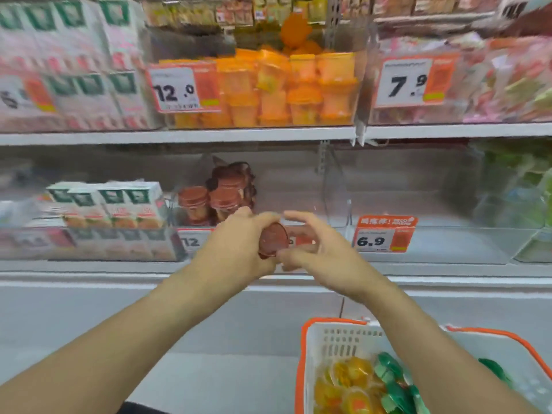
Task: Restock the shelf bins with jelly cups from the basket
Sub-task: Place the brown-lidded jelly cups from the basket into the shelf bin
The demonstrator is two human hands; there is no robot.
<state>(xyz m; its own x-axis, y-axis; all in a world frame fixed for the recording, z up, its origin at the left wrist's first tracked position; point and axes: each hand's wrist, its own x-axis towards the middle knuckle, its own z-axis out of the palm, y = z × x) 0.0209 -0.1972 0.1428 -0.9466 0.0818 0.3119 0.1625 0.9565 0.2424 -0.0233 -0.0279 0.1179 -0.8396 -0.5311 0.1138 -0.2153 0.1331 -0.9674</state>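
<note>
My left hand [239, 243] grips a red-brown jelly cup [272, 239] in front of the lower shelf's clear bin [298, 186]. At the bin's left end stand several red-brown cups [222, 195]. My right hand [316, 246] hovers just right of the held cup with fingers spread; its thumb sits close to the cup's lower edge. The white basket with an orange rim [334, 345] stands at the bottom right, with yellow cups [346, 383] and green cups [394, 380] inside it.
The upper shelf's middle bin [268, 91] is packed with orange jelly cups. White drink cartons [107, 201] fill the bins at left. A clear bin [418, 186] by the 6.9 tag looks bare inside. Pink packets [493, 79] sit at the upper right.
</note>
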